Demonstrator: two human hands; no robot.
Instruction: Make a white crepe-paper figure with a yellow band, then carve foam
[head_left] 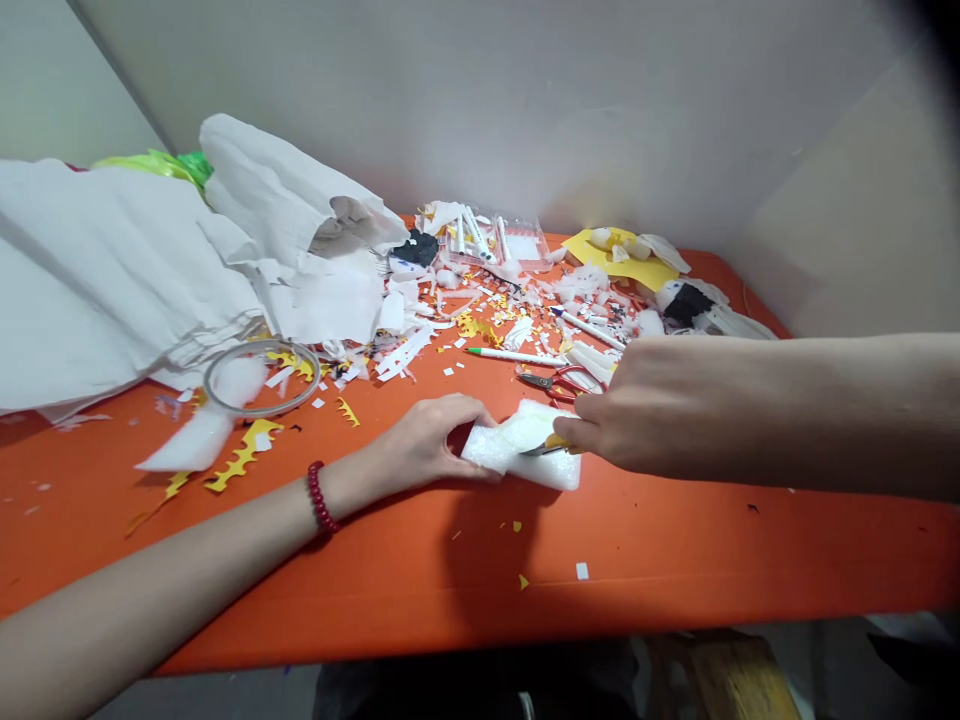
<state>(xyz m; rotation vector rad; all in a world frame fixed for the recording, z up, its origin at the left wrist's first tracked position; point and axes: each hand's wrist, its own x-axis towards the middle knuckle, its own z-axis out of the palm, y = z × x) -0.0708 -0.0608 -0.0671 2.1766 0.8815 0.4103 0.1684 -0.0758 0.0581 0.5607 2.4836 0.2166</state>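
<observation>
A white foam block (551,470) lies on the orange table near its middle. My left hand (442,440), with a red bead bracelet (321,497) on the wrist, grips the block's left end between thumb and fingers. In my right hand (626,410) is a yellow-handled cutting tool (556,441), whose blade points left against the foam. Just behind the block are red-handled pliers (551,382), and a green-tipped marker (517,356) lies beyond them.
Large white sheets (112,280) cover the table's left side, with a tape ring (262,408) before them. Paper and foam scraps litter the back, near a clear box of markers (525,243) and yellow sheet (652,268). A wooden stool (739,680) stands below the front edge (450,640).
</observation>
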